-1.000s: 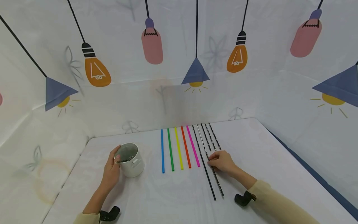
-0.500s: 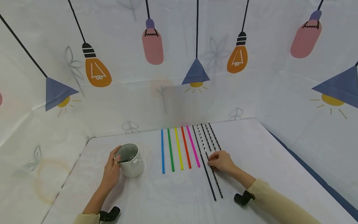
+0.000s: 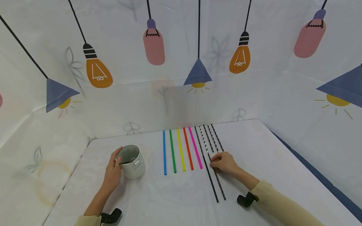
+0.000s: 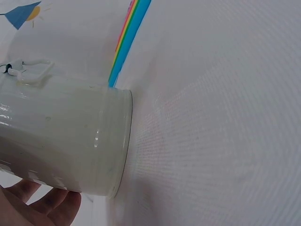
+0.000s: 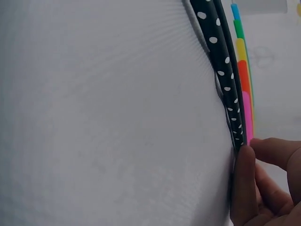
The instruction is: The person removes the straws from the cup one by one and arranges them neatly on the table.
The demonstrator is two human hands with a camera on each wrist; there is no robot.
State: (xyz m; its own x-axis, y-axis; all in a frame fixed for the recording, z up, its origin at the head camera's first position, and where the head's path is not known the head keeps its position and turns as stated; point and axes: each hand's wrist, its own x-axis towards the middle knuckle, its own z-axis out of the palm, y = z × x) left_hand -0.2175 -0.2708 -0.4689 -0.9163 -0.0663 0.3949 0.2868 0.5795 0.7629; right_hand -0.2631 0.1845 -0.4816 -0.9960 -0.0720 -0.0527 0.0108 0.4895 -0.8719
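My left hand point(image 3: 113, 174) is wrapped around the side of the white cup point(image 3: 132, 161) on the table point(image 3: 268, 150). My right hand point(image 3: 224, 163) pinches the dotted black straw point(image 3: 220, 185), which lies flat beside the plain black straw point(image 3: 210, 182).

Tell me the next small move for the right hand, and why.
Probably lift the dotted straw clear of the table. The right hand already pinches it beside the plain black straw, both pulled nearer than the row, while the left hand grips the white cup, which seems to hold a straw already.
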